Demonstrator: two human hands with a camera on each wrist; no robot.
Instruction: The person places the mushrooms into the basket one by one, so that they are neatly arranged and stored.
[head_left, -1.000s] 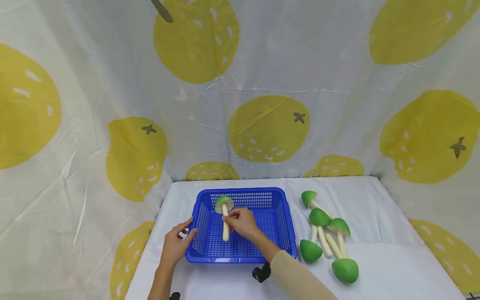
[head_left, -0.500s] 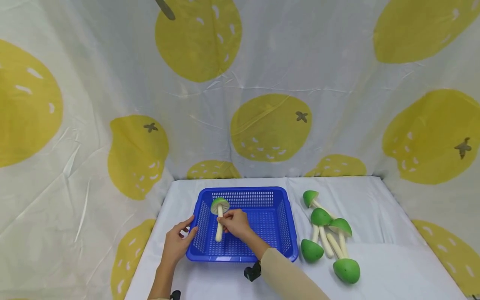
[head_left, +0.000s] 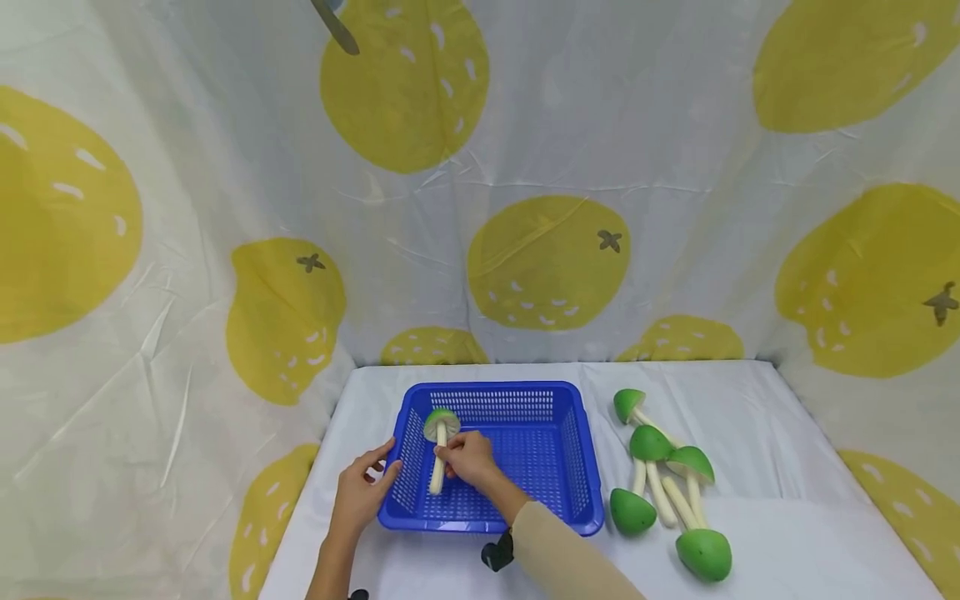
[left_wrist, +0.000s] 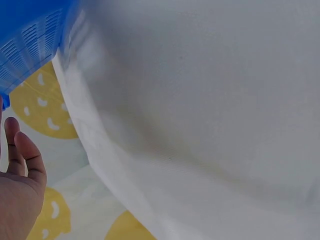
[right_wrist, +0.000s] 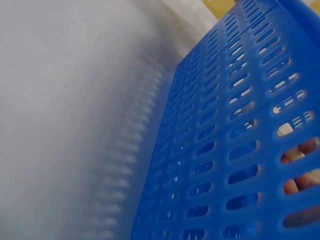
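A blue perforated basket sits on the white table. Inside its left part, my right hand pinches the pale stem of a green-capped toy mushroom, whose cap points away from me. My left hand rests with relaxed fingers against the basket's left rim. The right wrist view shows the basket's wall up close, with fingers glimpsed through the slots. In the left wrist view, the basket corner and part of my left hand appear.
Several green-capped mushrooms lie in a loose pile on the white tablecloth right of the basket. A lemon-print curtain closes in the back and both sides. A small black object lies by the basket's near edge.
My right hand has carried the mushroom leftwards and lower into the basket's left part. The left hand stays at the rim.
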